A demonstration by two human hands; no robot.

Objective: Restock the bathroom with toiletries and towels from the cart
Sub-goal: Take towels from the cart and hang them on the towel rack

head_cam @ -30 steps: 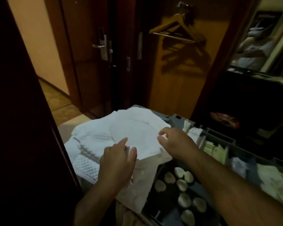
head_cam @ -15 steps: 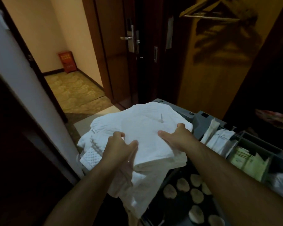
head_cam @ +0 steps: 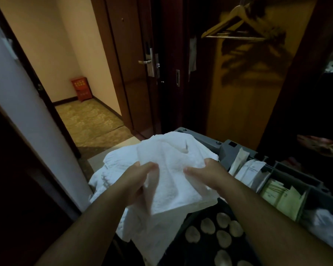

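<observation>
White terry towel (head_cam: 173, 169) is now up off the stack; a second ago it lay flatter on the pile of white linen (head_cam: 108, 169) with the hands only settling on it, half a second ago both hands had taken its edges, now it is raised and bunched between them; the view has also swung left, so more corridor floor and the red box (head_cam: 81, 88) by the wall show.

Left hand (head_cam: 136, 181) grips the towel's left edge, fingers curled round a fold, thumb on top; right hand (head_cam: 206, 173) pinches the right edge, thumb over, fingers under and hidden by the cloth.

Towel sits over the left end of the cart (head_cam: 229, 148), above the linen pile at that corner; its lower flap hangs loose over the cart's near edge, partly covering the tray of round soaps (head_cam: 208, 225).

Looks: thick, soft, loosely folded, slightly creased, a small tag or loop near the top; no stain visible in this dim light.

Sachets (head_cam: 250, 171) and green packets (head_cam: 283, 196) stand in compartments along the cart's right side, not in either hand.

Judgement: pick-up of one towel is done; carrying it to the bathroom is next, toiletries not yet taken; loose flap may drag on the soaps.
</observation>
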